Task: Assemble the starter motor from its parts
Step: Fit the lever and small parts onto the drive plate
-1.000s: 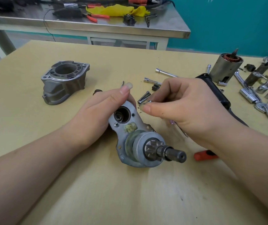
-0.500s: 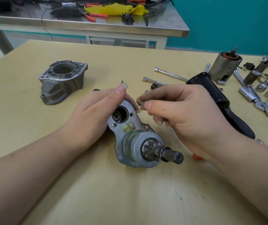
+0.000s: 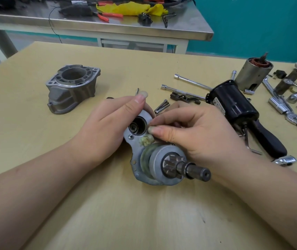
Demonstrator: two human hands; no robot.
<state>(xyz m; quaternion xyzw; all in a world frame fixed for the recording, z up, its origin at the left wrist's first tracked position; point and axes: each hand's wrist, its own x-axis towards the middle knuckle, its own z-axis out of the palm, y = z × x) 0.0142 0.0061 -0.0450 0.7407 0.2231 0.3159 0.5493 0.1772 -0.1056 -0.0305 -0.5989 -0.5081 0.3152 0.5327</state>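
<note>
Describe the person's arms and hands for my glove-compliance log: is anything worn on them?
Nothing worn shows. The left hand and right hand are bare, without gloves, and no rings show on the visible fingers. Both forearms are bare to the frame's edge: no sleeves, watch or wristband in view. The nails look unpainted.

The table (image 3: 36, 123) is pale yellowish wood with faint grain. The housing (image 3: 72, 87) on it is dull matte grey. The plate (image 3: 135, 139) of the starter assembly is silver-grey, smeared with yellowish-green grease (image 3: 145, 141), and its shaft (image 3: 196, 173) is dark steel. The solenoid (image 3: 232, 103) is glossy black with a white label. The field casing (image 3: 252, 74) is grey metal with copper-orange windings on top. The sockets (image 3: 277, 105) shine chrome. Behind, the wall (image 3: 261, 24) is teal, and a yellow cloth (image 3: 131, 8) lies on the steel bench (image 3: 108, 26).
</note>
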